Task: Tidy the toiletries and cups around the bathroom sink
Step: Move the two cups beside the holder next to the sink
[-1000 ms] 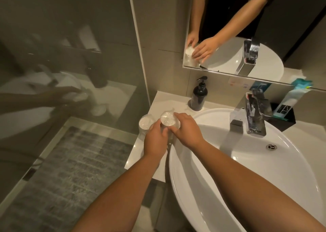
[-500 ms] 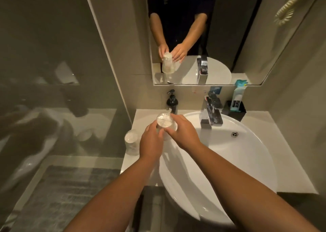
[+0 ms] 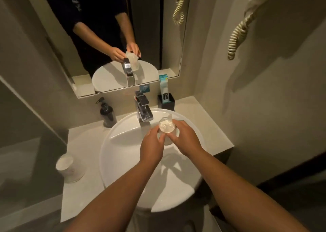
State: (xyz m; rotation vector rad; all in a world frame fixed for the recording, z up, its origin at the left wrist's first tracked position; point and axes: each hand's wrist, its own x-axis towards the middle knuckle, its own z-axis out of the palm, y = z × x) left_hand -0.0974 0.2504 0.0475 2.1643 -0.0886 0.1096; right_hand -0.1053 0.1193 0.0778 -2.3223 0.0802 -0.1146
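A clear plastic-wrapped cup [image 3: 165, 126] hangs over the white sink basin [image 3: 123, 154], just in front of the chrome tap [image 3: 143, 111]. My left hand [image 3: 152, 148] grips its left side and my right hand [image 3: 185, 138] grips its right side. A second wrapped cup [image 3: 68, 167] stands on the counter at the left of the basin. A black pump bottle [image 3: 107, 114] stands at the back left. A black holder [image 3: 166, 103] with a teal toiletry packet [image 3: 163, 85] sits behind the basin at the right.
The pale counter [image 3: 208, 126] runs around the basin, with a wall close on the right. A mirror [image 3: 105, 37] hangs above the tap. A coiled cord [image 3: 237, 35] dangles on the right wall. A glass shower panel stands at the left.
Both hands have carried the wrapped cup from the counter's left side rightward over the basin, to just in front of the tap. The other cup stayed on the counter.
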